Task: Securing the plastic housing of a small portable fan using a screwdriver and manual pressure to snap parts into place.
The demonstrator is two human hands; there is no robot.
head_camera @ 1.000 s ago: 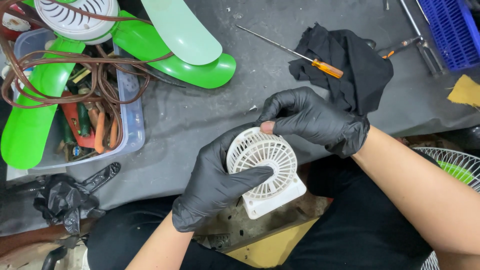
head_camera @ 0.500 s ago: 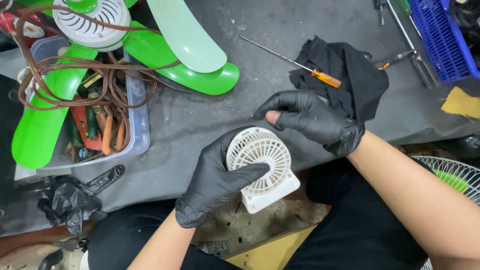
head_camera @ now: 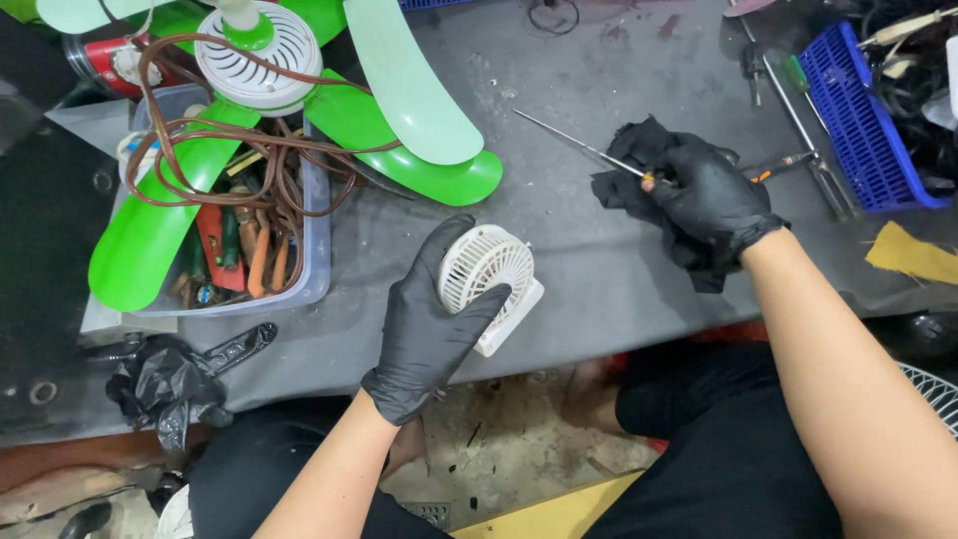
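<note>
Head view of a workbench. The left hand (head_camera: 431,317), in a black glove, holds a small white fan (head_camera: 489,284) just above the near edge of the grey bench (head_camera: 559,240); the fingers wrap behind the round grille and the thumb presses across its front, so the fan's square base juts out to the lower right. The right hand (head_camera: 711,196), also gloved, lies on a black cloth (head_camera: 629,180) farther back on the bench, fingers curled and pinched around the handle of a screwdriver (head_camera: 579,148), whose thin shaft points up and left, away from the fan. Fan and screwdriver are well apart.

To the left stands a clear bin (head_camera: 309,269) of hand tools, with a green fan blade assembly (head_camera: 299,120) and a coil of brown cable (head_camera: 200,140) resting over it. A blue basket (head_camera: 858,130) sits at the far right.

Judged from the grip, the tool is only just being taken up. To handle it well, seat the handle fully in the palm before lifting, keep the cloth from snagging the shaft, and hold the fan steady with its back or screw side turned toward the tip
</note>
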